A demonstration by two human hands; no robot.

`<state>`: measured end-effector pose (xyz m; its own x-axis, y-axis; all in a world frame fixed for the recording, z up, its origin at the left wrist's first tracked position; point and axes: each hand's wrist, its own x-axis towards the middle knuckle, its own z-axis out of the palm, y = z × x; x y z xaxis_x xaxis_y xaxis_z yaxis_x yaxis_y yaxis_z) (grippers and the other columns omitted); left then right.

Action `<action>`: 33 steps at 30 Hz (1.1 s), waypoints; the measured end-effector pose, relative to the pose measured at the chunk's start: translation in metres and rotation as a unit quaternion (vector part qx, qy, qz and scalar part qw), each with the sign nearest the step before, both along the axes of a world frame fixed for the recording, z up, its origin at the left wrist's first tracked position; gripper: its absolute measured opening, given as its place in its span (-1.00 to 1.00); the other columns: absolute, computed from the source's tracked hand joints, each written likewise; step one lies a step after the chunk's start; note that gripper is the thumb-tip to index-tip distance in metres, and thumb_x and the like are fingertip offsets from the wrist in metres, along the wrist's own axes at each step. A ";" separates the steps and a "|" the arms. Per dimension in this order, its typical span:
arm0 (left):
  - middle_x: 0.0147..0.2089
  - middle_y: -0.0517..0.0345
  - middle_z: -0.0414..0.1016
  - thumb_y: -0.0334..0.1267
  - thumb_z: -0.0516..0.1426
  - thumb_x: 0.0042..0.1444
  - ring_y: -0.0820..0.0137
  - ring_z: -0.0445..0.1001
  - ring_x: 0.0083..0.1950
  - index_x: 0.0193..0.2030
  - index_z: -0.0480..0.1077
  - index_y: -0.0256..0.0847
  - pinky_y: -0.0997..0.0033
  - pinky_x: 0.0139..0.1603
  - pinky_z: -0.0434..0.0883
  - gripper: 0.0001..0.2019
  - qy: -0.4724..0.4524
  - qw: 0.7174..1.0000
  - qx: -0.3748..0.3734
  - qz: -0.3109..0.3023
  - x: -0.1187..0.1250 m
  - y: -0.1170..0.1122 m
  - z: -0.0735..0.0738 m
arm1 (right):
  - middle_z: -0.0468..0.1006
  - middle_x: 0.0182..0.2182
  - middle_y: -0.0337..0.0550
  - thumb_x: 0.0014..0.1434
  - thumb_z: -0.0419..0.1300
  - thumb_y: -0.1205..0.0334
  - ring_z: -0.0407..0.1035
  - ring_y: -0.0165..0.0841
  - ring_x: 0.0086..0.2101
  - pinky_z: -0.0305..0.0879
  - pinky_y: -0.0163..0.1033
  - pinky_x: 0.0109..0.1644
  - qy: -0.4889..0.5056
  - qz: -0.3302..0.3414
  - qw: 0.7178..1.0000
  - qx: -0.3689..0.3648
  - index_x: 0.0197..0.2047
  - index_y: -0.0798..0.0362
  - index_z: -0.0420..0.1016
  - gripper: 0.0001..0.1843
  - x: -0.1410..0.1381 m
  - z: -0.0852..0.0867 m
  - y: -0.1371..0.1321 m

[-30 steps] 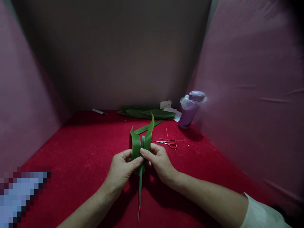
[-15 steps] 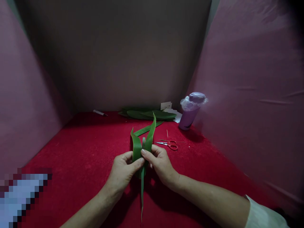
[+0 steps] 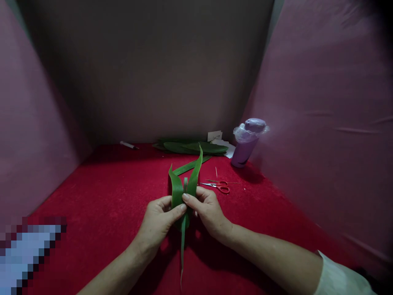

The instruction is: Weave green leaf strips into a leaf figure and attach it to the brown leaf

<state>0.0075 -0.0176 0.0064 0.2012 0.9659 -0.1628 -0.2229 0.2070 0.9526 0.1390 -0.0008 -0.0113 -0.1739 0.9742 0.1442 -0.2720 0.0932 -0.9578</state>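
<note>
A folded green leaf (image 3: 177, 188) stands between my hands, its two pointed ends rising apart. A narrow leaf strip (image 3: 183, 246) runs down its middle, with a long thin tail hanging toward me. My left hand (image 3: 159, 217) pinches the leaf's left side, thumb pressed on the strip. From the right, my right hand (image 3: 210, 209) grips the other side, its thumb close above the left one. The fingers behind the leaf are mostly hidden. Just beyond my right hand lie scissors (image 3: 222, 187) with red handles, blades pointing left.
Long green leaves (image 3: 196, 147) lie stacked at the back of the red cloth (image 3: 107, 192), beside white papers (image 3: 227, 146). A purple tumbler (image 3: 245, 149) with plastic wrap stands at right. A syringe (image 3: 129, 145) lies back left; a pixelated object (image 3: 33, 254) is front left.
The strip's hanging tail has swung slightly left. Both hands keep the same grip on the leaf, almost without moving.
</note>
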 end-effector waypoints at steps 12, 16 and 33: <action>-0.46 0.08 0.57 -0.30 0.28 -0.13 0.44 0.47 -0.45 -0.35 0.52 -0.31 0.52 -0.40 0.41 -0.83 -0.011 1.000 -0.011 -0.006 0.000 0.000 0.000 | 0.46 -0.53 -0.25 -0.03 0.24 0.18 0.26 -0.47 -0.53 0.18 -0.37 -0.45 0.013 -0.003 1.000 -0.009 -0.39 0.12 0.52 -0.83 -0.001 0.001 0.000; -0.45 0.07 0.57 -0.30 0.29 -0.15 0.42 0.48 -0.44 -0.36 0.52 -0.32 0.49 -0.38 0.42 -0.82 -0.012 1.000 -0.012 -0.002 -0.002 0.001 -0.002 | 0.44 -0.56 -0.27 -0.05 0.25 0.19 0.25 -0.48 -0.55 0.17 -0.38 -0.48 0.010 -0.007 1.000 -0.016 -0.40 0.12 0.53 -0.83 -0.001 0.001 -0.001; -0.55 0.18 0.52 -0.31 0.29 -0.15 0.52 0.43 -0.53 -0.41 0.54 -0.28 0.62 -0.52 0.35 -0.88 -0.007 1.000 -0.007 0.014 0.000 0.001 -0.001 | 0.47 -0.51 -0.26 -0.05 0.27 0.16 0.28 -0.49 -0.52 0.19 -0.40 -0.47 0.026 -0.007 0.999 -0.026 -0.40 0.11 0.52 -0.82 -0.001 -0.007 0.000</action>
